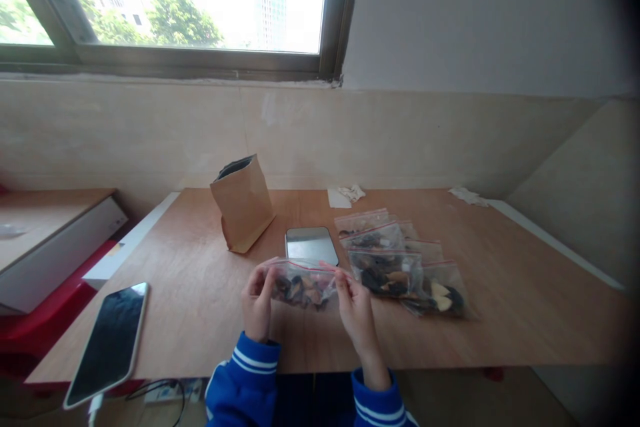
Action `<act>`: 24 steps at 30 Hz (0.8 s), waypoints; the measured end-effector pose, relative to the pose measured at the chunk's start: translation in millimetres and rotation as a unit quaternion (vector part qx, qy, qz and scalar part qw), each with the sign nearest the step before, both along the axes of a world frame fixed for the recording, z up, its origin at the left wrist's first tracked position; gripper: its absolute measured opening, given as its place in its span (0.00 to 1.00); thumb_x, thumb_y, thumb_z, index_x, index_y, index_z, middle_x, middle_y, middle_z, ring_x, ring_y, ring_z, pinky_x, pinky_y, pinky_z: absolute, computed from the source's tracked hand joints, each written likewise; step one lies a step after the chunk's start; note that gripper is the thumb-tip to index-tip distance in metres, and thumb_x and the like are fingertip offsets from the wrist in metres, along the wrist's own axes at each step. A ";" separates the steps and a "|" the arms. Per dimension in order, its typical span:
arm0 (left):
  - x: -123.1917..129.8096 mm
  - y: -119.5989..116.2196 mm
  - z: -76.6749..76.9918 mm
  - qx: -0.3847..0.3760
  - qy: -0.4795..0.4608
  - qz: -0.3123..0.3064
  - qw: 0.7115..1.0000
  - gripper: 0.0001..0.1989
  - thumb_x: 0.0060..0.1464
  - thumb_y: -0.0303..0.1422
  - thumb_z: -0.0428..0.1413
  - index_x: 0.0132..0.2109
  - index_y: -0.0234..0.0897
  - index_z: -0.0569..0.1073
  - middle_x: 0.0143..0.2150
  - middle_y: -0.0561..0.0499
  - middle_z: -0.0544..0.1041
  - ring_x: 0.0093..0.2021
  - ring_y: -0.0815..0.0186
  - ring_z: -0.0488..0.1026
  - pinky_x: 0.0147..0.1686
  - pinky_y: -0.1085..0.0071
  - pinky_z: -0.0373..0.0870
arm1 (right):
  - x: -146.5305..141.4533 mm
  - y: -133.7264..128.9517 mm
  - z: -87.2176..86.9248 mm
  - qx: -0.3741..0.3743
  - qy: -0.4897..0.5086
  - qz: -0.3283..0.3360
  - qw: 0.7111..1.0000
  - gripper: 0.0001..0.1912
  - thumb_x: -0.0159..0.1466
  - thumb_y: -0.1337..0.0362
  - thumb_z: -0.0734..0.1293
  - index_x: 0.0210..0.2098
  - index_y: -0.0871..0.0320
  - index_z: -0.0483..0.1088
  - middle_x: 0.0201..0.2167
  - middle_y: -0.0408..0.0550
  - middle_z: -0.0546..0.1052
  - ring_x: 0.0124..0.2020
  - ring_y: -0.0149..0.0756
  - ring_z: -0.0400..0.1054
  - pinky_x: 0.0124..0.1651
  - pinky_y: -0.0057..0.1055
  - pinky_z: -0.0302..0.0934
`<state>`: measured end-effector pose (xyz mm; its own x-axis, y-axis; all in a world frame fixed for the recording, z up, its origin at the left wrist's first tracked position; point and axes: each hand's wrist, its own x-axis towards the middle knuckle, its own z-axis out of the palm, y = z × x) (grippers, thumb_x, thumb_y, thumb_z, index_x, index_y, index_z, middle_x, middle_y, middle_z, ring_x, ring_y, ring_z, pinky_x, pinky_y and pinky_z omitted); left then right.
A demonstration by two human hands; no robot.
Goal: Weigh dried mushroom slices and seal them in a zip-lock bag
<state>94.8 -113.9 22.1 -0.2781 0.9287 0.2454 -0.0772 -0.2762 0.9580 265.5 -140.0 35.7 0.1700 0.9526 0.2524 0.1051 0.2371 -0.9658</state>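
**Two pinched corners, one loose load**

Your left hand (257, 307) and right hand (357, 307) each pinch a top corner of the clear bag (303, 290), thumb against fingers, over the table's (500, 280) near side, by the silver-topped slab (311, 244). You can't tell here whether its mouth is sealed – if it isn't, a slipping corner could spill the dark pieces. Swing right and you might nudge the filled bags (385, 273); a tug on the white cable (95, 407) could drag the overhanging phone (110, 337) off
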 end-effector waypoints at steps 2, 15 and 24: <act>0.9 -2.2 -1.7 -0.003 -0.006 0.013 1.000 0.14 0.53 0.39 0.57 0.43 0.36 0.77 0.40 0.48 0.79 0.41 0.62 0.75 0.43 0.69 0.70 | -0.6 1.3 -5.9 0.003 -0.013 -0.017 1.000 0.23 0.67 0.49 0.55 0.43 0.57 0.75 0.32 0.51 0.81 0.39 0.43 0.75 0.46 0.37 0.65; 18.7 -2.4 -12.0 -0.059 -0.094 -0.021 0.994 0.11 0.53 0.40 0.58 0.32 0.36 0.71 0.28 0.54 0.75 0.30 0.70 0.72 0.33 0.75 0.66 | -2.0 8.6 -35.0 0.017 -0.052 -0.220 0.974 0.26 0.65 0.44 0.56 0.20 0.56 0.61 0.14 0.40 0.64 0.18 0.31 0.59 0.27 0.28 0.54; 24.2 5.9 -29.8 -0.060 -0.082 0.026 0.994 0.15 0.52 0.43 0.58 0.39 0.35 0.72 0.27 0.54 0.74 0.29 0.70 0.71 0.31 0.74 0.68 | 15.7 17.5 -52.1 -0.039 0.025 -0.129 0.991 0.21 0.58 0.47 0.65 0.34 0.60 0.73 0.26 0.49 0.77 0.28 0.39 0.70 0.34 0.32 0.63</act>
